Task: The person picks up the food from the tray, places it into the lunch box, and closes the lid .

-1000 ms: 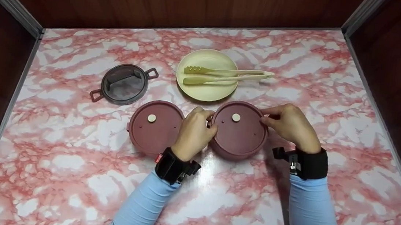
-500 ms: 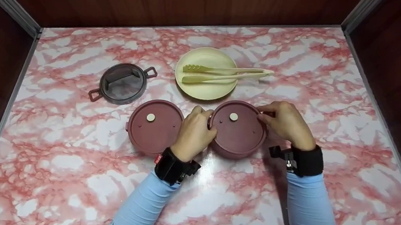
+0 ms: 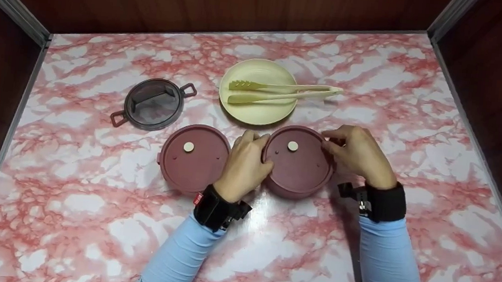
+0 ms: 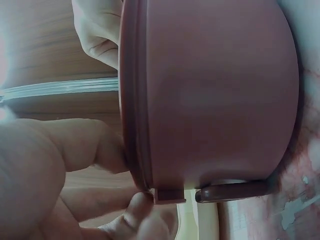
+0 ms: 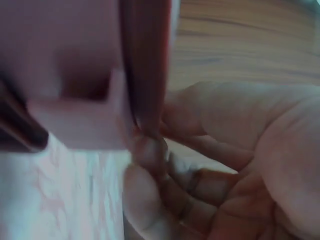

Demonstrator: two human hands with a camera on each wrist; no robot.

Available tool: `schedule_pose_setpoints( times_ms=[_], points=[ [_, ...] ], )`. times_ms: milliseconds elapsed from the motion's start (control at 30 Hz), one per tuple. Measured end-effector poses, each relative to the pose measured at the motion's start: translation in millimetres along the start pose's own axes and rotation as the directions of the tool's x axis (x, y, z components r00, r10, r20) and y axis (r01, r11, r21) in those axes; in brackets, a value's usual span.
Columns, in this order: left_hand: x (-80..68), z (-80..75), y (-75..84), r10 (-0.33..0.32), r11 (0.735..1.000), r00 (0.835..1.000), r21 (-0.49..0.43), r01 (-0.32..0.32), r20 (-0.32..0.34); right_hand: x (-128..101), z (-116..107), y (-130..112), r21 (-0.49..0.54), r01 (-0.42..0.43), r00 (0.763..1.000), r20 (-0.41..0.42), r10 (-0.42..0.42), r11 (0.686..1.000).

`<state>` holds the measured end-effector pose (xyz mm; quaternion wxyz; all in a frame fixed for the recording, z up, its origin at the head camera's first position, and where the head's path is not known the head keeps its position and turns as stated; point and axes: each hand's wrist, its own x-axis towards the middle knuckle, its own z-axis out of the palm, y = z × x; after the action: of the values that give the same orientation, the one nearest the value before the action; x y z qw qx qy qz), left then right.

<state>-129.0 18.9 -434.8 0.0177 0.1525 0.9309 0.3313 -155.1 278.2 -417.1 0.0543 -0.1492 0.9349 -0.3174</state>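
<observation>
Sitting upright, lid up, on the pink marble tabletop [image 3: 87, 217], the round maroon plastic lidded container [image 3: 298, 161] has my left hand [image 3: 245, 166] and right hand [image 3: 360, 154] pinching opposite lid edges with curled fingers.

Left hand [image 3: 245, 164] and right hand [image 3: 359, 153] grip opposite rims of a lidded maroon container [image 3: 297, 162]; a second maroon container [image 3: 193, 157], grey lid [image 3: 154, 103] and plate [image 3: 254, 110] with tongs [image 3: 283, 93] lie nearby

I can't read any text here (red tag on left wristband [image 3: 199, 197] too small to make out).
</observation>
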Motion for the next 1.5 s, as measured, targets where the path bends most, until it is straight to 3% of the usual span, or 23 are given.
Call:
schedule_pose_setpoints(
  times_ms=[133, 267, 400, 567, 733, 867, 967, 1067, 1267, 1500],
  points=[
    [0.9, -0.2, 0.1, 0.074, 0.997, 0.993, -0.034, -0.071, 0.094, -7, -6, -7, -0.027, -0.012, 0.992, 0.129, 0.015, 1.000],
    [2.5, 2.4, -1.0, 0.121, 0.993, 0.970, -0.024, -0.119, 0.209, -8, -2, -15, -0.111, 0.030, 0.959, 0.284, 0.003, 0.993],
    [3.1, 4.4, -1.2, 0.118, 0.992, 0.963, 0.019, -0.126, 0.244, -7, 5, -22, -0.169, 0.024, 0.932, 0.359, 0.039, 0.985],
    [1.1, 2.8, 3.6, 0.093, 0.992, 0.959, 0.062, -0.113, 0.269, -10, 9, -31, -0.219, -0.027, 0.929, 0.356, 0.106, 0.975],
    [2.9, -3.2, 14.1, 0.033, 0.986, 0.944, 0.142, -0.085, 0.329, -12, 6, -40, -0.278, -0.023, 0.924, 0.362, 0.127, 0.960],
    [8.6, -6.8, 19.4, -0.024, 0.971, 0.926, 0.229, -0.068, 0.376, -9, 7, -35, -0.279, 0.018, 0.922, 0.377, 0.092, 0.960],
    [16.8, -12.4, 21.4, -0.039, 0.962, 0.901, 0.260, -0.083, 0.433, -11, 5, -22, -0.209, 0.053, 0.927, 0.374, 0.030, 0.976],
    [30.9, -19.0, 23.7, -0.025, 0.952, 0.868, 0.277, -0.130, 0.495, -16, -2, -7, -0.158, 0.025, 0.937, 0.347, 0.032, 0.987],
    [50.9, -27.7, 26.5, 0.022, 0.892, 0.821, 0.360, -0.274, 0.570, -17, -6, 3, -0.128, -0.059, 0.929, 0.355, 0.101, 0.990],
    [51.2, -23.6, 16.8, 0.053, 0.917, 0.807, 0.291, -0.273, 0.588, -12, -3, 0, -0.141, -0.060, 0.923, 0.369, 0.109, 0.988]
  ],
)
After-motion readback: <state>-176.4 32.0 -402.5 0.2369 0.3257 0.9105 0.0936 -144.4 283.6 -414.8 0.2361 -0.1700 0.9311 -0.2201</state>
